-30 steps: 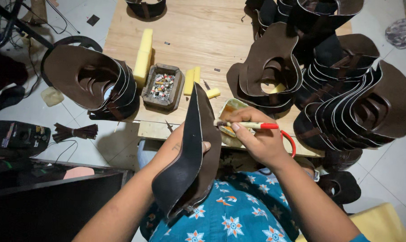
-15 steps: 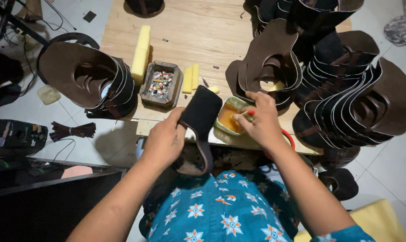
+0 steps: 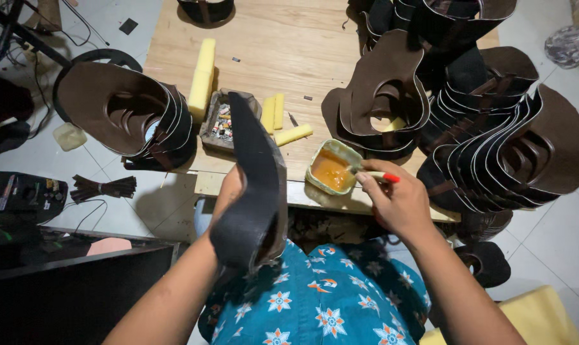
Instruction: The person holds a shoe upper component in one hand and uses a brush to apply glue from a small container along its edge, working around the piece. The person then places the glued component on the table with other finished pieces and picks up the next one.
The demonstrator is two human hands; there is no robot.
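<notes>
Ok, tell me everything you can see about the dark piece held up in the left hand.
The dark piece is a flat, curved cut-out that looks like dark brown leather or a similar sheet, with a matte, slightly textured face and a paler cut edge. It stands nearly upright, edge-on to the camera, over the near edge of the wooden table. The left hand grips it from behind, mostly hidden. Nothing else touches it; the glue tub sits apart, to its right.

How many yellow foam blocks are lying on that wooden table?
4: one long block left of the tray, two short ones side by side right of it, one angled below. Others may be hidden.
</notes>
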